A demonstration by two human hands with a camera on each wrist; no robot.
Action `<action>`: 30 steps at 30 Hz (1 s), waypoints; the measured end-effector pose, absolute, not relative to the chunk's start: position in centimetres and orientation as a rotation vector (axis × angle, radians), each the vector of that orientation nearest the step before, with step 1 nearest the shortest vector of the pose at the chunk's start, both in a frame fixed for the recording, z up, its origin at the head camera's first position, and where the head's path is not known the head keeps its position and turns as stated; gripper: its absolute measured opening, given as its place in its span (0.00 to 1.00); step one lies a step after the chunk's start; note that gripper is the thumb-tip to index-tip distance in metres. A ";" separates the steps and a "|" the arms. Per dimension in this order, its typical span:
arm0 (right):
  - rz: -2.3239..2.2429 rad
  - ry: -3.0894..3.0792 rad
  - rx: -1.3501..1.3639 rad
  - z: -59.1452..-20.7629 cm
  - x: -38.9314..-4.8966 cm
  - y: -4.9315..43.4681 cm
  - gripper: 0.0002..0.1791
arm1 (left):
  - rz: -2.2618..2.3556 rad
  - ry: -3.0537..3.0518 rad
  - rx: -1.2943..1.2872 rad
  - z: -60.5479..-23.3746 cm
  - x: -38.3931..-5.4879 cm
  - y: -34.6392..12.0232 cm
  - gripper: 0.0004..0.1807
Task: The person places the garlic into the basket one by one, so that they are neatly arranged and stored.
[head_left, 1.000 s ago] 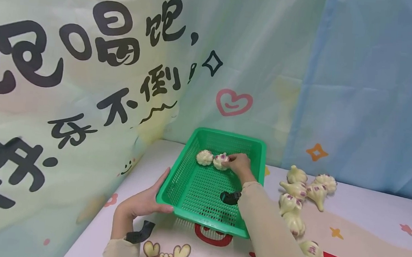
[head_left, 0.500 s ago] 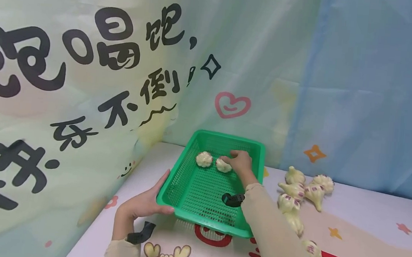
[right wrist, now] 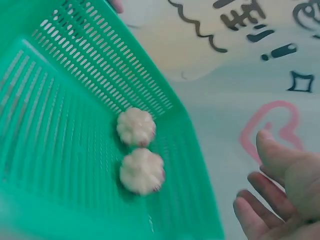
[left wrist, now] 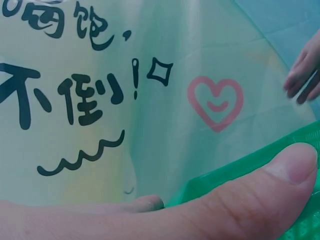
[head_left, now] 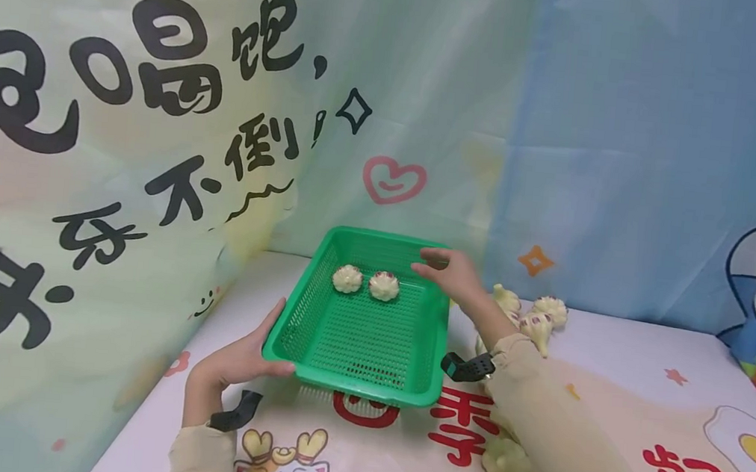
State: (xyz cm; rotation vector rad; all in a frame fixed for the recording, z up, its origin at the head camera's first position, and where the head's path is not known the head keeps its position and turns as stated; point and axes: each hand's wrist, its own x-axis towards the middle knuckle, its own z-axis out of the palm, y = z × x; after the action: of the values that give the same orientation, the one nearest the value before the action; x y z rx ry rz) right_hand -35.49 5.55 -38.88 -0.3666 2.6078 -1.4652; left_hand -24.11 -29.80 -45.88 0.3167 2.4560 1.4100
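A green plastic basket (head_left: 364,394) sits on the table with two garlic bulbs (head_left: 383,286) side by side toward its back wall. My left hand (head_left: 238,355) grips the basket's near left corner, thumb along the rim and the other fingers down the outside. In the left wrist view its thumb (left wrist: 250,200) lies over the green edge. Over the basket's back right corner is my right hand (head_left: 452,272), holding nothing, fingers apart. The right wrist view shows both bulbs (right wrist: 142,171) inside and the right hand (right wrist: 285,195) beyond the rim.
More garlic bulbs (head_left: 550,311) lie grouped right of the basket, partly hidden by the right arm. Another bulb (head_left: 508,465) is nearer the front, beside the right sleeve. A printed cloth (head_left: 416,104) stands close behind the basket, and another wall of it rises along the left.
My right hand has let go of the second garlic bulb, which now sits stem-down, and has moved up and right. The view has turned right; the left hand stays on the basket.
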 end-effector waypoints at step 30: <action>-1.351 2.621 -0.551 -45.0 -17.4 24.5 0.21 | 1.332 2.510 0.357 -45.7 -23.9 -29.8 0.62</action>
State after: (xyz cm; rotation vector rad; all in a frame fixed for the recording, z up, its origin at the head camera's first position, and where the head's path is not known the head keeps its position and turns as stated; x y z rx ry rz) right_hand -17.40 24.50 -45.00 -0.5514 2.6213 -1.3505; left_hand -23.89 -29.75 -45.70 0.3572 2.5103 1.3318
